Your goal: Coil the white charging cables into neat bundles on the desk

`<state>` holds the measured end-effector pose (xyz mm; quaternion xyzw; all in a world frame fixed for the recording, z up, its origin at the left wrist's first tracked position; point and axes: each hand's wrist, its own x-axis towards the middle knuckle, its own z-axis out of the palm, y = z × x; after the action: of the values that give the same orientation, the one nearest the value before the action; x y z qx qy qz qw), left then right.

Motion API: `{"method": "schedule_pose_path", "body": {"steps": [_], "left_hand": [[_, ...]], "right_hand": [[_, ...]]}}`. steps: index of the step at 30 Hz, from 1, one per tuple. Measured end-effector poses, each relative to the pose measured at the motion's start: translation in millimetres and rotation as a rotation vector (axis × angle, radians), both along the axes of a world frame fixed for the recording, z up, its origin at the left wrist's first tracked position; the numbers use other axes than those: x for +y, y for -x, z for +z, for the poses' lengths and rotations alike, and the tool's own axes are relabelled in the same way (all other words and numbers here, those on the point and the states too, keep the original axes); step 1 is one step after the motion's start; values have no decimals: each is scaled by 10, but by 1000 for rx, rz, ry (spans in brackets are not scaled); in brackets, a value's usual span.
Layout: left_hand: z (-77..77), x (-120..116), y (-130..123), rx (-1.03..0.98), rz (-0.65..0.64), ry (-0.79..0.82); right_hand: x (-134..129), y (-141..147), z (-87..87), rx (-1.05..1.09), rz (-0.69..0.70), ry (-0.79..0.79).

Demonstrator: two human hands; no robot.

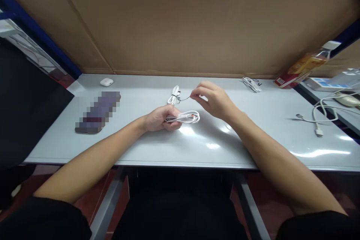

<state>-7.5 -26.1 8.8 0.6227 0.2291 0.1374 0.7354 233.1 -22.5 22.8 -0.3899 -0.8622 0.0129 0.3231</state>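
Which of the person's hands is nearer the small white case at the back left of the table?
Left. The left hand sits right of the small white case and nearer the person, holding a coiled white cable. The right hand is farther right.

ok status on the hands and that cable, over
Left hand shut on coiled white cable. Right hand pinching black twist tie above it. Tied cable bundle lies just behind; nothing blocking.

no legible txt, labels or nos.
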Motion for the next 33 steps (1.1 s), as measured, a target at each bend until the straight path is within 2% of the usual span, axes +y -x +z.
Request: {"method": "schedule_pose_path", "body": {"steps": [3,7,9,11,13,15,19,23,27,29,33], "left_hand": [[-4,-3,-26,53,70,-114],[6,-38,-97,204,253,-358],[5,-64,-124,297,344,-504],[-8,-82,-137,402,415,-660],[-28,-89,-136,476,450,-777],[-42,-94,-131,502,437,-843],[-29,-124,-131,474,322,-926],[18,-165,-121,376,246,-928],[55,-159,-80,299,201,-888],[60,-124,-56,312,255,-916],[21,13,-2,517,601,-1024]], "right_hand": [[94,-198,65,7,-221,85],[216,-425,58,-21,-587,262],[262,-485,8,-49,-685,350],[290,-505,-39,-78,-714,431],[291,-488,-54,-83,-703,470],[255,-429,-26,-59,-661,438],[57,-171,81,4,-442,399],[-207,142,110,-52,-178,512],[-329,256,89,-119,-67,541],[-324,237,93,-123,-55,568],[-275,128,142,-156,-56,657]]}}
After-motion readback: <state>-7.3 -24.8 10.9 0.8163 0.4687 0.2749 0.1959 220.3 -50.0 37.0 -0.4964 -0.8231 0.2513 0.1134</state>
